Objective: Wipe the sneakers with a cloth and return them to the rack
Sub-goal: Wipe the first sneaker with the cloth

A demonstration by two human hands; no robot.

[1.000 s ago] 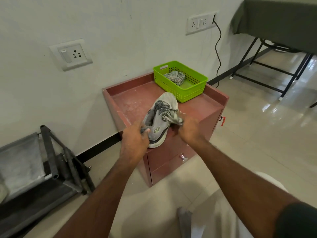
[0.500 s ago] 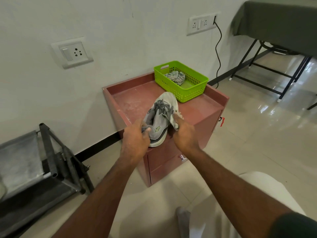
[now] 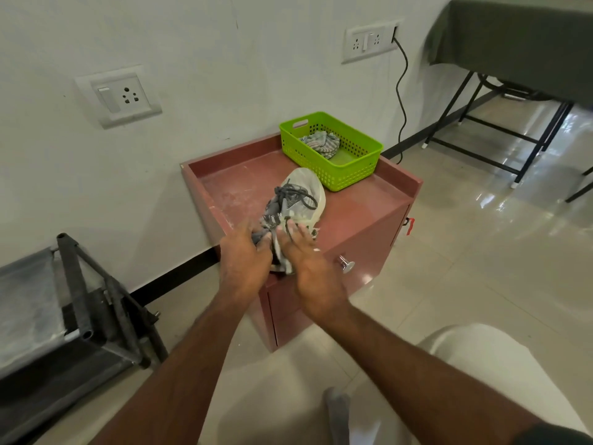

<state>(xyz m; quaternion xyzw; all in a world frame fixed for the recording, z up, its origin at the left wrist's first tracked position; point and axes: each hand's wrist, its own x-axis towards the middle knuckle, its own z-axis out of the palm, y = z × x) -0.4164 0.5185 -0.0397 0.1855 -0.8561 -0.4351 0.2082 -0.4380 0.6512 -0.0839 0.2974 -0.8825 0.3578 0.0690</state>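
The left hand (image 3: 245, 256) grips the sneaker's (image 3: 300, 200) heel on the cabinet (image 3: 359, 216). The right hand (image 3: 309, 255) presses the cloth (image 3: 277, 248) against it, fingers apparently straight.

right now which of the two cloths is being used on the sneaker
The cloth under the right hand, pressed against the sneaker near the cabinet's front edge. The other cloth lies bunched and untouched in the green basket.

Both hands reach forward, left hand (image 3: 245, 256) curled, right hand (image 3: 308, 261) fingers spread flat.
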